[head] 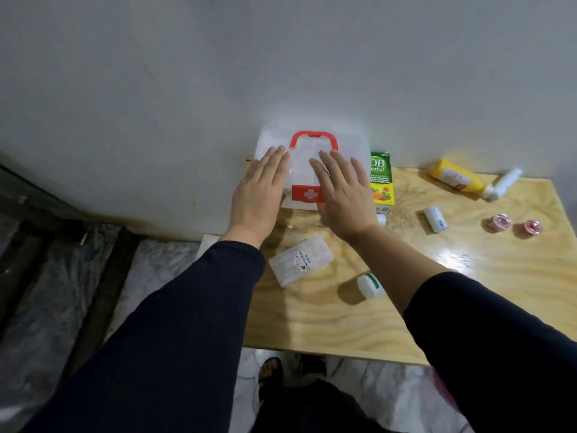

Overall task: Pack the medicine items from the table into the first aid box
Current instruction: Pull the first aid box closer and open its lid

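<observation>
Over the first aid box [307,170], both hands lie flat, fingers [274,165] extended together.

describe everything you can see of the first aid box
The first aid box looks like translucent white plastic, with a red carry handle on its lid and a red latch bearing a white cross at the front. It is closed and sits at the table's far left corner against the wall. The left hand and right hand lie flat, fingers spread, over its lid.
</observation>
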Demonstrator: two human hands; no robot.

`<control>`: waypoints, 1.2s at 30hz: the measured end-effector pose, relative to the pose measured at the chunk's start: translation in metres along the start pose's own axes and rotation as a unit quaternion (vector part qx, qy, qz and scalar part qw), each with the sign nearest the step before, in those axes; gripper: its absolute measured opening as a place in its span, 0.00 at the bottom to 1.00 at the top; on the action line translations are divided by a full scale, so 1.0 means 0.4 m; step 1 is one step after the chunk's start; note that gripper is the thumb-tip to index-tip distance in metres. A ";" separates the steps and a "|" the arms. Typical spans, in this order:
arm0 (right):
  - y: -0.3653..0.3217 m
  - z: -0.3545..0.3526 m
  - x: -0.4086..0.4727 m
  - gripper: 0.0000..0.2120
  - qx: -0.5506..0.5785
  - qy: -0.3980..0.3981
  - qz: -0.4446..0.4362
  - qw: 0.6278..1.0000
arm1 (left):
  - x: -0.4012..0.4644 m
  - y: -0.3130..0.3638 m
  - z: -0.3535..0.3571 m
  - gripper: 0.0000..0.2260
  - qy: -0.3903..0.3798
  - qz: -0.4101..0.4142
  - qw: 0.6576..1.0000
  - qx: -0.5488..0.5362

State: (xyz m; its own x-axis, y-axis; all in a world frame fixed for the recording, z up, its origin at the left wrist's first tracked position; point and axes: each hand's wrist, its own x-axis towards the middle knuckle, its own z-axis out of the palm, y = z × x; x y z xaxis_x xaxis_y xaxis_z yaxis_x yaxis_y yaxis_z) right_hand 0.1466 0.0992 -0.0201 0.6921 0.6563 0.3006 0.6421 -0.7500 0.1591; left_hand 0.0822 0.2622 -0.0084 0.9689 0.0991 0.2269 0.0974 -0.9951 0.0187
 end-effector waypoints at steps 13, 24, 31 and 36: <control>-0.035 -0.047 -0.045 0.16 0.111 0.128 -0.020 0.985 | -0.041 -0.014 -0.039 0.31 -0.014 0.025 0.999 -0.043; -0.057 -0.157 -0.011 0.13 0.164 0.214 0.049 0.962 | -0.019 -0.056 -0.125 0.25 0.032 0.087 0.994 -0.052; -0.032 -0.223 0.075 0.12 0.205 0.221 0.090 0.949 | 0.005 -0.030 -0.165 0.26 0.062 0.075 0.994 -0.043; -0.008 -0.230 0.123 0.11 0.206 0.208 0.109 0.950 | 0.053 -0.025 -0.181 0.27 0.060 0.054 0.996 -0.039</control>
State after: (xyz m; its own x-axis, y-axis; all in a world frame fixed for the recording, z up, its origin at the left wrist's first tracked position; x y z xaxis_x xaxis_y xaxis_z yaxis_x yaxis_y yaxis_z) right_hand 0.1483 0.1261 0.0808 0.6885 0.3356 0.6429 0.6320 -0.7124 -0.3050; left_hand 0.0852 0.2740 0.0666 0.9379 -0.0041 0.3469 -0.0276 -0.9976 0.0629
